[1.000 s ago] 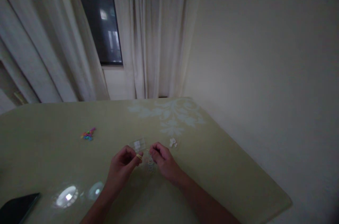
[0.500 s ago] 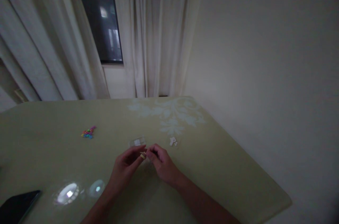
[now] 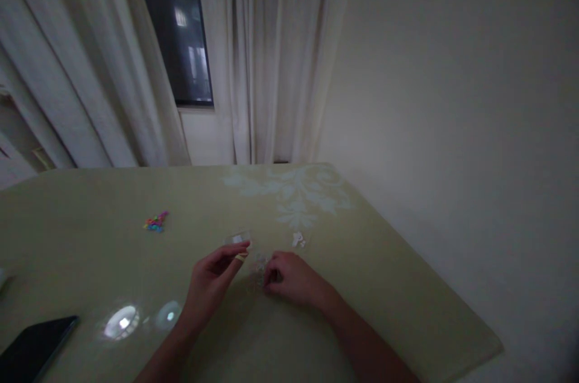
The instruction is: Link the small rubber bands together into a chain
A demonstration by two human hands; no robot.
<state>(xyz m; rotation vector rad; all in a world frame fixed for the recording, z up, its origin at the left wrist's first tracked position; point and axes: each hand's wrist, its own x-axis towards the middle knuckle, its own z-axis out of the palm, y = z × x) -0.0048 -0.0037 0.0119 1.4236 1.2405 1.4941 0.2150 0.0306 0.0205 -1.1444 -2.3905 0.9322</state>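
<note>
My left hand [image 3: 215, 274] pinches a small pale yellow piece [image 3: 241, 256] between thumb and fingertips, just above the table. To its right, my right hand [image 3: 292, 277] is lowered beside a small clear plastic heap or bag [image 3: 259, 269], its fingers curled together. What those fingers hold, if anything, is hidden. Behind the left fingertips lies a clear plastic tray [image 3: 238, 237] with something white in it. Past the right hand sits a small group of white pieces [image 3: 298, 240].
On the pale green table [image 3: 108, 262], a cluster of small multicoloured pieces [image 3: 156, 222] lies to the left. A dark flat device [image 3: 36, 347] rests at the near left edge. Curtains [image 3: 266, 69] hang behind the table, and a wall [image 3: 452, 129] borders its right side.
My right hand has moved away from the left hand's piece, right and down to the clear plastic. My left hand keeps its piece. The view has shifted slightly.
</note>
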